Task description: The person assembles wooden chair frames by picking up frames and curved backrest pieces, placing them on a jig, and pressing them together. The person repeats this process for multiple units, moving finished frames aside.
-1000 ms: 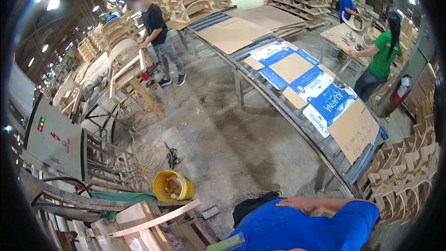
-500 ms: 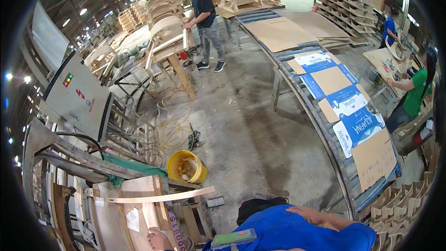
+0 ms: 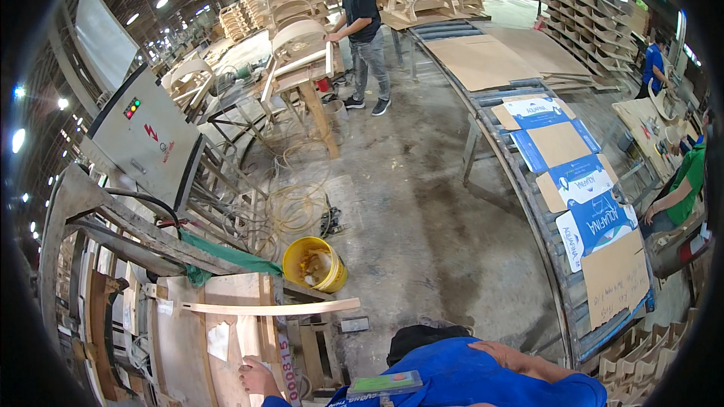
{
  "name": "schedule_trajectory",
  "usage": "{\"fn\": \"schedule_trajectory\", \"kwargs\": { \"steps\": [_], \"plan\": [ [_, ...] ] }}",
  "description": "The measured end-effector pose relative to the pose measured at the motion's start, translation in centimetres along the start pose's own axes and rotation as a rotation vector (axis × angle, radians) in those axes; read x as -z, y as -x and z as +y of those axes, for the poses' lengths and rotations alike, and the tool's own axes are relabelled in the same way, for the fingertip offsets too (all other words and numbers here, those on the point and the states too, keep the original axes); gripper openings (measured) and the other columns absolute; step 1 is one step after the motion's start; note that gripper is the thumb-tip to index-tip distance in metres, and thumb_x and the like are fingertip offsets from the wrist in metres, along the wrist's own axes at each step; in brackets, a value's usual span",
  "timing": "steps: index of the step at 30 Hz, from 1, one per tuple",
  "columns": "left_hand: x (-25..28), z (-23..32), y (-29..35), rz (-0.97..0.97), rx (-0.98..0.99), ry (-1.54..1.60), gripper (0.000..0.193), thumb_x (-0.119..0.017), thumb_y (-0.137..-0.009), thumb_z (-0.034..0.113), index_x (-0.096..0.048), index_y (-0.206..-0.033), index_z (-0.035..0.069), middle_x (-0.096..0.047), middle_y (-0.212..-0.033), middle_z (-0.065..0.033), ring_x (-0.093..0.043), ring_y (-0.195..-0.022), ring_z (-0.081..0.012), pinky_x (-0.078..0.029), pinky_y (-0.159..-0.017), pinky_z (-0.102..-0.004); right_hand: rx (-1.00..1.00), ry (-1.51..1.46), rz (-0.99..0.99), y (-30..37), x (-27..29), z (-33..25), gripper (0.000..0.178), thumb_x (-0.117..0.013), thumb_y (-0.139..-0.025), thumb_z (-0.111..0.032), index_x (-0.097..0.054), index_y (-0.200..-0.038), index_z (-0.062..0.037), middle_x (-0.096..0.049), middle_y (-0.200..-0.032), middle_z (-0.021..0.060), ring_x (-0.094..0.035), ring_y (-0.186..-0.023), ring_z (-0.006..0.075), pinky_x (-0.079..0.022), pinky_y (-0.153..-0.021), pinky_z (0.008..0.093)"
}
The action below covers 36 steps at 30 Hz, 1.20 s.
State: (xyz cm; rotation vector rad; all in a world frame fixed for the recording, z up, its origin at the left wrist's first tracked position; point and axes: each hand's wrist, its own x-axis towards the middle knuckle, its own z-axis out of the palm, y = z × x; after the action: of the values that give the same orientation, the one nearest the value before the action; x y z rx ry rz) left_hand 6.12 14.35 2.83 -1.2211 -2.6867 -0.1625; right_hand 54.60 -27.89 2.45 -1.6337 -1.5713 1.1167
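Note:
My left hand rests on pale wooden pieces at the lower left, fingers slightly bent and apart, with no object visible in its grasp. A scrap of white paper lies on the wood close to it. Just beyond, a long thin wooden strip crosses the pieces and overhangs on the right. My right hand lies against my blue shirt at the waist, its fingers partly in sight and holding nothing visible.
A yellow bucket stands on the floor past the strip. At left are a grey control cabinet and tangled hoses. Flattened cartons cover a roller conveyor on the right. One person handles a chair frame; others work at right.
My view has shifted, so the surroundings sit a little farther right and lower. Both my hands keep their places. The person in green at right has leaned and lowered an arm.

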Motion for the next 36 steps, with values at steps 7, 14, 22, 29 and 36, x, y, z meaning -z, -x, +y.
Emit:
{"fn": "schedule_trajectory", "kwargs": {
  "steps": [7,14,22,29,36],
  "plan": [
    [0.06,0.06,-0.13,-0.049,0.017,0.004,0.066,-0.038,-0.101,0.064,-0.066,-0.127,0.009,-0.068,-0.119,-0.0167,-0.064,-0.11,-0.0385,-0.044,-0.096,-0.0551,-0.067,-0.011,-0.051,-0.28,0.17,-0.32,0.094,-0.076,-0.081,-0.027,-0.029,-0.161,-0.0121,-0.043,-0.156,0.0211,-0.045,-0.141,0.0418,-0.033,-0.121,0.0467],
    [0.17,0.05,-0.18,-0.057,0.023,0.019,0.07,-0.035,-0.103,0.064,-0.064,-0.131,0.007,-0.066,-0.125,-0.0184,-0.062,-0.115,-0.0387,-0.042,-0.099,-0.0559,-0.054,-0.016,-0.052,-0.46,-0.02,-0.02,0.09,-0.071,-0.084,-0.023,-0.028,-0.162,-0.0123,-0.042,-0.157,0.0222,-0.044,-0.142,0.042,-0.032,-0.121,0.0466],
    [0.07,0.2,-0.28,-0.063,0.023,-0.031,0.071,-0.034,-0.103,0.064,-0.063,-0.132,0.006,-0.066,-0.124,-0.0194,-0.063,-0.114,-0.0388,-0.043,-0.099,-0.0558,-0.087,-0.006,-0.07,-0.51,0.12,-0.22,0.093,-0.074,-0.082,-0.024,-0.029,-0.162,-0.012,-0.042,-0.157,0.0223,-0.044,-0.142,0.0421,-0.032,-0.121,0.0467],
    [0.0,0.17,-0.35,-0.018,0.017,-0.035,0.069,-0.036,-0.103,0.064,-0.065,-0.129,0.007,-0.068,-0.12,-0.0179,-0.065,-0.11,-0.0373,-0.045,-0.095,-0.0551,-0.039,-0.009,-0.062,-0.82,0.13,0.09,0.093,-0.074,-0.083,-0.026,-0.028,-0.162,-0.0125,-0.042,-0.157,0.022,-0.044,-0.142,0.042,-0.032,-0.121,0.0473],
    [0.13,0.27,-0.26,-0.049,0.017,-0.044,0.07,-0.035,-0.103,0.064,-0.065,-0.129,0.006,-0.068,-0.119,-0.0185,-0.065,-0.11,-0.0371,-0.045,-0.095,-0.0551,-0.054,-0.011,-0.08,-0.68,0.18,0.29,0.099,-0.076,-0.079,-0.027,-0.027,-0.163,-0.0135,-0.041,-0.157,0.022,-0.042,-0.144,0.0407,-0.031,-0.122,0.0476]
  ]
}}
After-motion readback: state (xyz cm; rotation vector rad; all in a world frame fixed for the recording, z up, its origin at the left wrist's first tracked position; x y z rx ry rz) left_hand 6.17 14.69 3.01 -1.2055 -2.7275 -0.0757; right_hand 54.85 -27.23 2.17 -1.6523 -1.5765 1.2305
